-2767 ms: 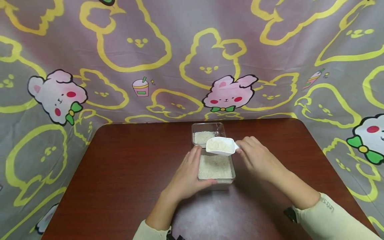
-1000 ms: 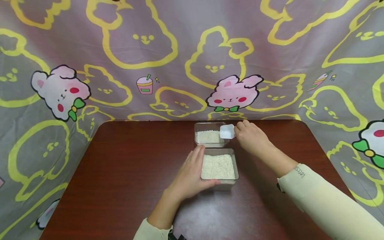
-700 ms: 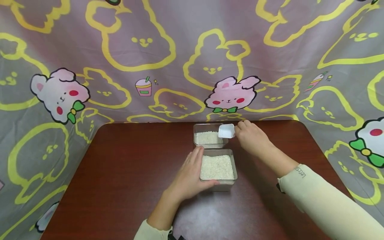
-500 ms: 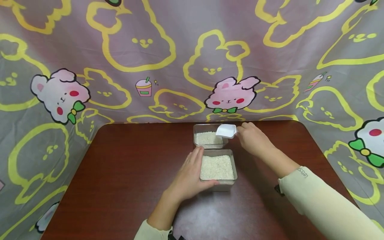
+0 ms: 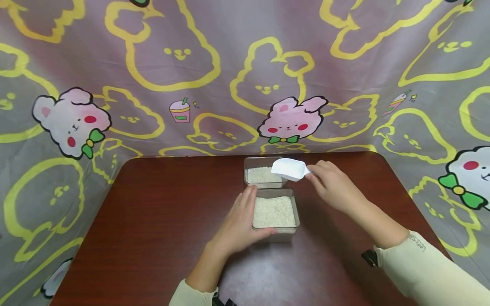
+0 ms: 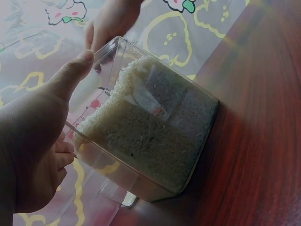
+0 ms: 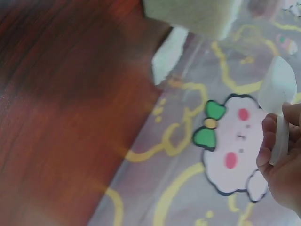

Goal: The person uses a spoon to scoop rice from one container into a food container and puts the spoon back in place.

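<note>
Left hand: thumb and fingers apart, touching near container at its left and front walls | Right hand: fingers clamped on handle of white scoop | Scoop: beyond near container, raised, bowl overlapping far container | Near container: clear, pale grains inside
</note>
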The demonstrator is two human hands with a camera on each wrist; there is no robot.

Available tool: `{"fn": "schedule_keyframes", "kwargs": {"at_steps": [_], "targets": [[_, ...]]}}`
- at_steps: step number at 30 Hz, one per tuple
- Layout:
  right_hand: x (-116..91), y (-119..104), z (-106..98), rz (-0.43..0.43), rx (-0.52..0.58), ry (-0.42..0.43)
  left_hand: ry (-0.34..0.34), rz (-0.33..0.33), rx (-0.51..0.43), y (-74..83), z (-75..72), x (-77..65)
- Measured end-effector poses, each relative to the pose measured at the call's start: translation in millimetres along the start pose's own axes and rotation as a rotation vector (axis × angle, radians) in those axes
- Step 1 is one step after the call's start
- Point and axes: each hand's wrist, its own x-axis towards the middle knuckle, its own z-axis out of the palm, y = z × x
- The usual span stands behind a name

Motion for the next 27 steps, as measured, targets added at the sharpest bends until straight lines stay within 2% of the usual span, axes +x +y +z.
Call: {"fn": "schedule_keyframes", "kwargs": {"at_steps": [3, 8, 17, 27], "targets": [[-9, -10, -12, -0.056, -0.012, 0.000, 0.009, 0.000, 0.004, -0.7, -0.3, -0.2], [-20, -26, -24, -0.154, -0.085, -0.050, 0.020, -0.004, -0.006, -2.3, 0.7, -1.3], [-27, -47, -24, -0.351, -0.286, -0.097, 0.053, 0.023, 0.015, -2.9, 3.5, -0.1], [-29, -55, -21, -0.414, -0.413, -0.120, 0.014, 0.011, 0.058, 2.3, -2.7, -0.9]]}}
